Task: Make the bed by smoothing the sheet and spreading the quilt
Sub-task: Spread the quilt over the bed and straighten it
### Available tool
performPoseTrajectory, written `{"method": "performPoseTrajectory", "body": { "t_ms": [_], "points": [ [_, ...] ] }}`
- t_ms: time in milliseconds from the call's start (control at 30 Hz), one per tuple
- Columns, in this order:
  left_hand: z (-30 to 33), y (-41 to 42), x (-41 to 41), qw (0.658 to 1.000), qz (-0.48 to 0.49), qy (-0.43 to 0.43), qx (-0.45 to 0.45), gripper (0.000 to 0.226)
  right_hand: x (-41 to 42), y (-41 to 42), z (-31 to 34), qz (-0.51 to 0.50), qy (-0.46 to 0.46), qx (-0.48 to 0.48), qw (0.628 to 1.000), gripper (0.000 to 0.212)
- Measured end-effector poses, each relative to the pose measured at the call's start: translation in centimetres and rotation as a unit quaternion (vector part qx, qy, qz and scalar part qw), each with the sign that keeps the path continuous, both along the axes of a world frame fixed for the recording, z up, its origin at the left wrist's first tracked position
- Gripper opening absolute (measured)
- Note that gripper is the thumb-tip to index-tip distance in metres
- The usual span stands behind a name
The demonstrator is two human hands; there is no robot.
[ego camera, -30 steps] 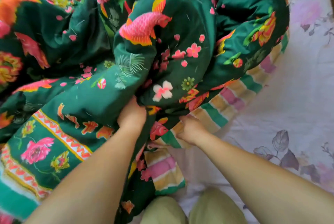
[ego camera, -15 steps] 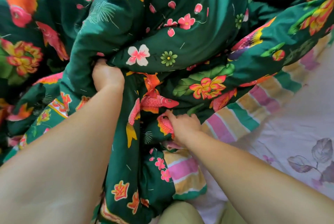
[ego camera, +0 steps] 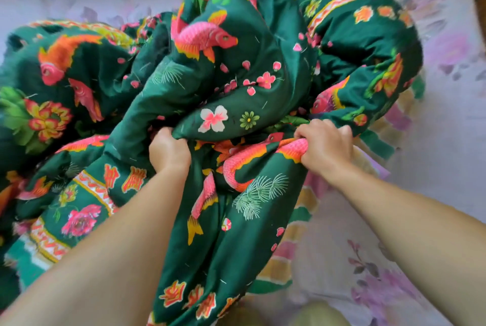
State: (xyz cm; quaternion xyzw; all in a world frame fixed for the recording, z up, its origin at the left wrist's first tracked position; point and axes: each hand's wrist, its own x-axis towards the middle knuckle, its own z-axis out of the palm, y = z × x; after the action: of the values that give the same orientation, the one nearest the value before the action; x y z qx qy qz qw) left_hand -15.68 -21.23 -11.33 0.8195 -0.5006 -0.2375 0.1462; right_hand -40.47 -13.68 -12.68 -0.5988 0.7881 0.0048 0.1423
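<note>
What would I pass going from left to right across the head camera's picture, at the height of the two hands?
Bunched green quilt → left hand gripping a fold → pink fish print stretched between the hands → right hand gripping the quilt → pale floral sheet.

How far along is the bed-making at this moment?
Done: the floral sheet looks flat where it shows, at the right and the far end. In hand: the left hand and the right hand each grip a fold of the green quilt, which is bunched in a high heap. Left: spreading the quilt flat; the sheet under the heap is hidden.
</note>
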Motion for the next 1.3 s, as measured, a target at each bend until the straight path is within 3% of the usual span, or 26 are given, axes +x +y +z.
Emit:
{"method": "performPoseTrajectory", "body": {
  "t_ms": [400,633,800,933,1000,1100,1200,1300],
  "points": [
    [15.1,0.2,-14.2,0.980,-0.131,0.076,-0.130,0.030,-16.1,-0.7,15.5,-0.124,0.083,-0.184,0.971,0.039],
    [19.5,-1.7,-21.9,0.970,-0.098,0.161,-0.151,0.031,-26.2,-2.2,25.5,-0.117,0.191,-0.295,0.929,0.024],
    [16.7,-1.0,-23.7,0.980,-0.146,0.127,-0.050,0.037,-27.8,-2.3,22.6,-0.094,0.221,-0.203,0.949,0.027],
    [13.8,-0.2,-24.0,0.973,-0.217,0.047,0.067,0.067,-26.6,-1.5,17.9,-0.081,0.241,0.049,0.966,0.029],
    [13.1,0.2,-24.2,0.973,-0.228,-0.009,0.034,0.082,-25.7,-1.4,15.9,-0.093,0.194,0.100,0.971,0.035],
    [12.5,-0.4,-24.4,0.960,-0.266,-0.080,-0.032,0.093,-24.2,-2.0,13.5,-0.115,0.039,0.082,0.989,0.043],
    [11.3,-2.4,-25.0,0.923,-0.348,-0.159,0.043,0.105,-22.8,-3.0,11.1,-0.116,-0.092,0.113,0.982,0.078],
    [8.9,-4.6,-25.5,0.909,-0.370,-0.151,0.116,0.109,-21.9,-3.7,8.2,-0.098,-0.092,0.182,0.974,0.106]
  ]
}}
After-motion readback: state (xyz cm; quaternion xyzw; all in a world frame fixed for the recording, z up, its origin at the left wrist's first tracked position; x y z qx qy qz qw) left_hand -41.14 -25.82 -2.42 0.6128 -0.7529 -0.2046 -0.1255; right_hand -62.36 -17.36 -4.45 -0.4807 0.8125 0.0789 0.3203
